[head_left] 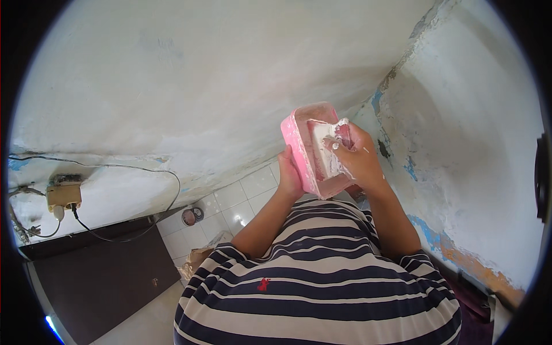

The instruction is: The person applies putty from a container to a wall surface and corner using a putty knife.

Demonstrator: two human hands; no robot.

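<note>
Room: you face a corner where two pale, patchy walls (pixel 190 80) meet, with flaking blue paint (pixel 428 233) showing on the right-hand one.
Right fingers: on your right hand (pixel 363 161) they are clamped on a flat tool (pixel 325 134), thumb laid over its near face; a dab of white paste (pixel 335 146) sits by the thumb tip, and small specks dot the back of the hand.
Left fingers: on your left hand (pixel 291 177) they are closed on the pink tub (pixel 294 144), thumb along its left outer wall; the other fingertips are hidden behind it.
Tub: you have it held up in front of your chest, tilted, its open side toward you and its rim smeared white.
Flat tool: it lies within the tub's opening, well coated; you cannot tell whether it touches the bottom.
Shirt: just below the tub, your navy and cream striped shirt (pixel 322 276) carries a small red emblem.
Floor: past your left forearm there are white tiles (pixel 259 185), with a small round container (pixel 189 217) on them.
Left side: a dark brown panel (pixel 109 276) lies below a socket box (pixel 64 196) with plugs in it, and a thin black cable (pixel 132 167) loops along the wall.
</note>
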